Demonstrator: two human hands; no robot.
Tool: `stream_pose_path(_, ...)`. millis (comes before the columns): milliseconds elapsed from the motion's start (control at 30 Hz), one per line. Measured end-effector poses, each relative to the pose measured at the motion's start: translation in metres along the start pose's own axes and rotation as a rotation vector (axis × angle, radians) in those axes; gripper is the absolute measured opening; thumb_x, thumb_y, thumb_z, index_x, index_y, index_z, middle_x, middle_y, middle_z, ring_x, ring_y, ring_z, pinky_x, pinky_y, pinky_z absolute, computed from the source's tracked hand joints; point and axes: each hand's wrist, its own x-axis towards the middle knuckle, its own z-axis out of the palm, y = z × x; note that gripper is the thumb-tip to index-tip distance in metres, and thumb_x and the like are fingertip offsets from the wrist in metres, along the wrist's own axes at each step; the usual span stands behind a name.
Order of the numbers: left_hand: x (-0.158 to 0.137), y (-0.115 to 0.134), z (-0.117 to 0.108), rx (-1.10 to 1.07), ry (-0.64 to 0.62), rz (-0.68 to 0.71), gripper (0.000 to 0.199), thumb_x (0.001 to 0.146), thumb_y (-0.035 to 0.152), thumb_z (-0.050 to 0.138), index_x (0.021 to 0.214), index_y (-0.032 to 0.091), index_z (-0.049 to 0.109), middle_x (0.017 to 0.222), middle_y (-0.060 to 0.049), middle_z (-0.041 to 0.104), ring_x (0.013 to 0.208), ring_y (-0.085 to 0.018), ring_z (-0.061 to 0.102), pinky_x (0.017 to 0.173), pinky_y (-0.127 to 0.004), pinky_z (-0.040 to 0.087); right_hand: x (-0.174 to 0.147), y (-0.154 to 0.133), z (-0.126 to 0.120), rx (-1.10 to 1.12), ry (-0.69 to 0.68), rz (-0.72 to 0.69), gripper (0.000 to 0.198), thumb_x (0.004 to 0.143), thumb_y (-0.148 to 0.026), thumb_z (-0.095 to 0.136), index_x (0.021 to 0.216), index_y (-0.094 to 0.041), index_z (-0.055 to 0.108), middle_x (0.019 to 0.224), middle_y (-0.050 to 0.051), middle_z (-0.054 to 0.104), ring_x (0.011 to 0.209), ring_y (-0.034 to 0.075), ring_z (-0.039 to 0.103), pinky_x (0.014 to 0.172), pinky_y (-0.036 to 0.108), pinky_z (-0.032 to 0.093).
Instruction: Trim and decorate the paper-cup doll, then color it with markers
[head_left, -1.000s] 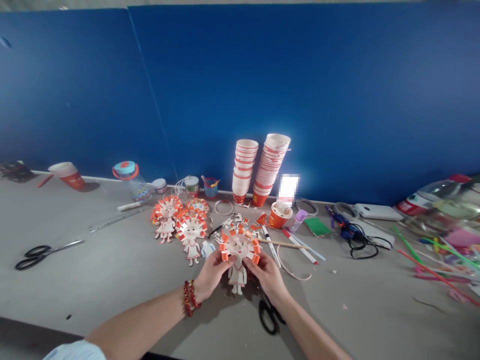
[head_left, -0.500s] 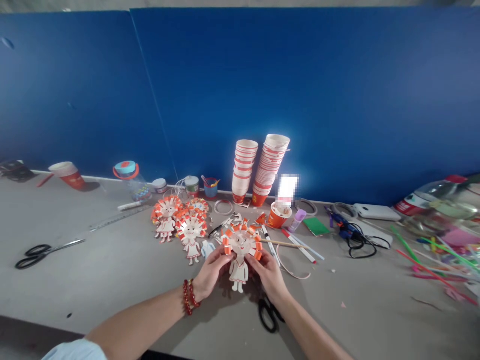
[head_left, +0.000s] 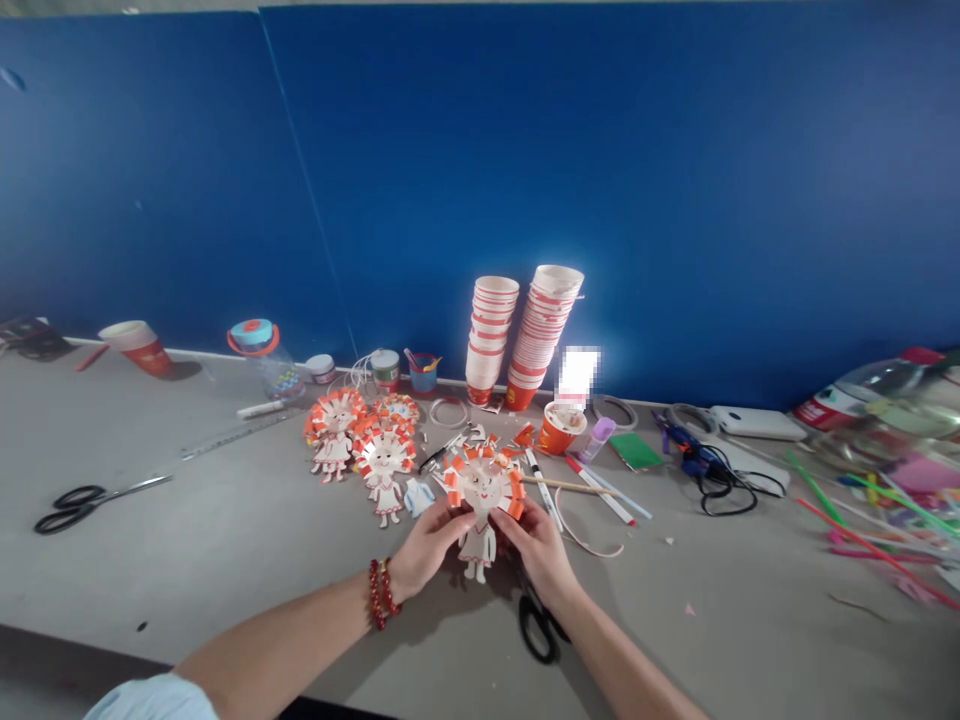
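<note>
Between my two hands is a paper doll (head_left: 482,488) with a round smiling face, a fringe of curled orange and white strips, and a white dress. My left hand (head_left: 429,545) pinches it at the neck from the left, thumb in front. From the other side my right hand (head_left: 538,548) grips it the same way, its thumb below the face. Most of the fingers are hidden behind the doll. Black-handled scissors (head_left: 538,630) lie partly under my right hand. Similar finished-looking paper dolls (head_left: 384,460) lie to the left, some overlapping.
Two tall stacks of paper cups (head_left: 491,335) stand against the blue partition (head_left: 450,150). Markers (head_left: 611,498), a purple glue stick (head_left: 598,440), a glue gun (head_left: 697,460) and pipe cleaners (head_left: 877,540) lie to the right. Another pair of scissors (head_left: 97,500) rests at far left.
My left thumb has slid inward across the doll's neck, covering more of the top of the dress. The doll stays in nearly the same place.
</note>
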Motion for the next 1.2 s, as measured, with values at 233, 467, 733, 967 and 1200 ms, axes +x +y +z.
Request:
stream_pose_path(233, 0.0026, -0.0106, -0.0054, -0.179, 0.113, -0.043, 0.021, 0.074, 0.031, 0.072, 0.088, 0.017, 0.067, 0.084, -0.005, 0.072, 0.081, -0.021, 0.066, 0.077, -0.031, 0.051, -0.002, -0.0031, 0.0013, 0.044, 0.007, 0.042, 0.038, 0.065, -0.048, 0.08, 0.081, -0.017, 0.063, 0.063, 0.0, 0.066, 0.05, 0.014, 0.057, 0.05, 0.025, 0.045)
stream_pose_path(467, 0.0015, -0.0038, -0.0031, -0.232, 0.096, -0.037, 0.028, 0.074, 0.029, 0.073, 0.098, 0.017, 0.068, 0.094, -0.007, 0.072, 0.086, -0.02, 0.066, 0.081, -0.031, 0.051, -0.0018, -0.0084, 0.0029, 0.204, -0.068, 0.14, 0.042, 0.064, -0.045, 0.081, 0.092, -0.017, 0.067, 0.078, 0.006, 0.074, 0.062, 0.02, 0.067, 0.058, 0.031, 0.053)
stream_pose_path(733, 0.0023, -0.0067, -0.0056, -0.236, 0.052, 0.003, 0.027, 0.076, 0.027, 0.073, 0.101, 0.017, 0.068, 0.091, -0.005, 0.071, 0.084, -0.018, 0.065, 0.083, -0.031, 0.05, -0.0014, -0.0067, 0.0013, 0.248, -0.094, 0.187, 0.034, 0.064, -0.04, 0.081, 0.085, -0.017, 0.068, 0.07, 0.002, 0.071, 0.053, 0.015, 0.062, 0.05, 0.026, 0.048)
stream_pose_path(967, 0.0015, -0.0033, -0.0047, -0.207, 0.084, -0.031, 0.024, 0.072, 0.028, 0.076, 0.092, 0.016, 0.069, 0.09, -0.006, 0.072, 0.082, -0.018, 0.066, 0.081, -0.031, 0.051, -0.001, -0.0029, -0.0004, 0.124, -0.064, 0.117, 0.038, 0.065, -0.046, 0.08, 0.084, -0.016, 0.067, 0.067, 0.002, 0.069, 0.052, 0.014, 0.059, 0.051, 0.025, 0.045)
stream_pose_path(1200, 0.0036, -0.007, -0.0073, -0.061, 0.086, -0.037, 0.03, 0.072, 0.035, 0.076, 0.092, 0.014, 0.07, 0.086, -0.006, 0.073, 0.079, -0.02, 0.067, 0.076, -0.03, 0.051, -0.0034, -0.0031, 0.0011, -0.018, -0.029, 0.072, 0.039, 0.065, -0.05, 0.078, 0.077, -0.017, 0.064, 0.06, -0.001, 0.065, 0.048, 0.012, 0.055, 0.048, 0.023, 0.043)
